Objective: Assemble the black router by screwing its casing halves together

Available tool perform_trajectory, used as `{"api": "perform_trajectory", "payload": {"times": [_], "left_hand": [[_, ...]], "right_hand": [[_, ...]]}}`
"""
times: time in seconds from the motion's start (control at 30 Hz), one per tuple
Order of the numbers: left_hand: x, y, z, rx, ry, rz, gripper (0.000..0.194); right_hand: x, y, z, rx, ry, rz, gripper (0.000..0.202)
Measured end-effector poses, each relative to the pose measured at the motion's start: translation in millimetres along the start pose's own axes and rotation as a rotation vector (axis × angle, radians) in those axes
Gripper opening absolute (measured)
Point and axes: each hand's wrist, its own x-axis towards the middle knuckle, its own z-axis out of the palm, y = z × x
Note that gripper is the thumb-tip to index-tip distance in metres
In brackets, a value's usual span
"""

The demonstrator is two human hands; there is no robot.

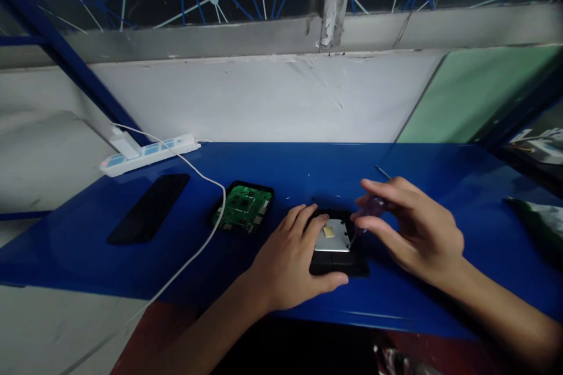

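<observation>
Near the front of the blue table lies a black housing [336,263] with a silver metal plate [338,241] that bears a small tan pad. My left hand [294,255] rests on the housing's left side, its fingers over the top edge and its thumb along the front. In my right hand [411,222] is a screwdriver with a purple translucent handle [373,208], pinched between thumb and fingers. The screwdriver slants down to the plate's right edge; where its tip sits is hard to make out. To the left, a green circuit board [245,206] sits in a black case.
A black phone-like slab [149,208] lies on the left of the blue table [281,164]. Behind it is a white power strip [152,155] with a cable [200,249] running forward. A thin rod [382,171] and tiny screws lie toward the back. A green packet [534,225] is at right.
</observation>
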Motion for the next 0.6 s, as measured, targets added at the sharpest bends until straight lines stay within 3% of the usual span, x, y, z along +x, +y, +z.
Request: {"api": "perform_trajectory", "payload": {"times": [0.23,0.47,0.6], "left_hand": [[-0.3,0.1,-0.1,-0.004,-0.006,0.001,0.088],[-0.9,-0.1,-0.8,0.0,0.004,0.003,0.086],[0.4,0.9,-1.3,-0.005,-0.013,-0.008,0.088]], "right_hand": [[1.6,-0.7,0.4,-0.039,0.023,-0.088,0.037],[-2.6,-3.4,-4.4,0.029,-0.087,0.008,0.058],[-0.2,-3.2,-5.0,0.039,-0.076,0.032,0.061]]}}
